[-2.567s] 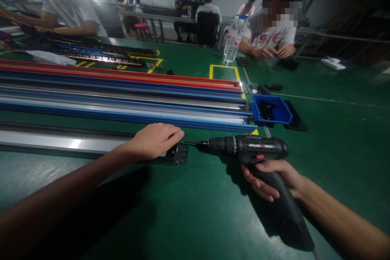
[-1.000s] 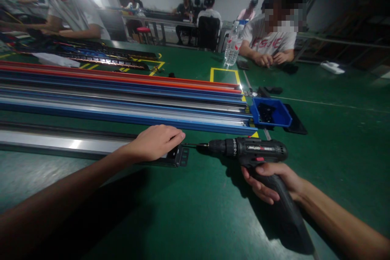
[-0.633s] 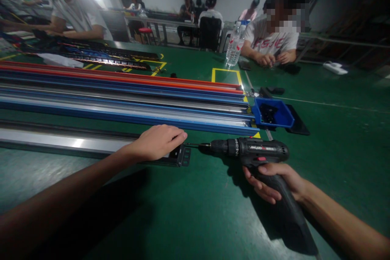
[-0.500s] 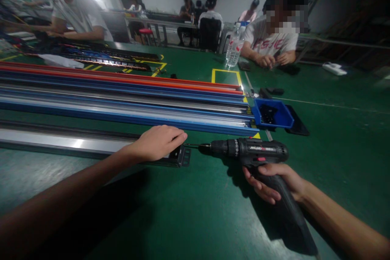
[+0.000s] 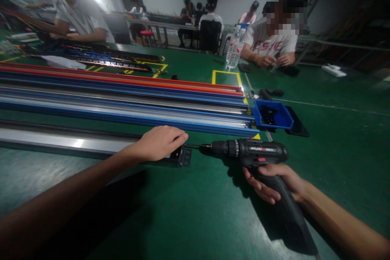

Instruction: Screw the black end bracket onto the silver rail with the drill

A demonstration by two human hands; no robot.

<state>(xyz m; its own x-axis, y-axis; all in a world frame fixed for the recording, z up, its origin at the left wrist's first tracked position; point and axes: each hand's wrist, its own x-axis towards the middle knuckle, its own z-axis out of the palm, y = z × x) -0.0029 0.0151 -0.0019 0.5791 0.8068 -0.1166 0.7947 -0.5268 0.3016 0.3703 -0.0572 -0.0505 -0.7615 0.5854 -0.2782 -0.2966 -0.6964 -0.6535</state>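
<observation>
Hardly anything is moving since a moment ago: the drill is staying lined up with the end of the silver rail

From where I'm standing, the person's left hand is lying palm down across the right-hand end of the silver rail, its thumb and visible fingers pressing close together. The other fingers are disappearing over the far side, so whether they are gripping the edge I cannot tell. The right hand is wrapping round the drill's handle, thumb resting just below a red button. The drill is pointing left, and its thin bit is reaching the rail's end just beside the left thumb; whether the tip is sitting in a screw, I cannot make out. A slotted bracket is sticking out from that same end.

The silver rail is running off to the left along the green table. Beyond it, blue rails are lying side by side, with an orange rail bordering them on the far side. A blue bin holding small black pieces is standing by their ends. Further across, water bottles are standing near a co-worker in a white shirt, who is holding both hands close together
</observation>
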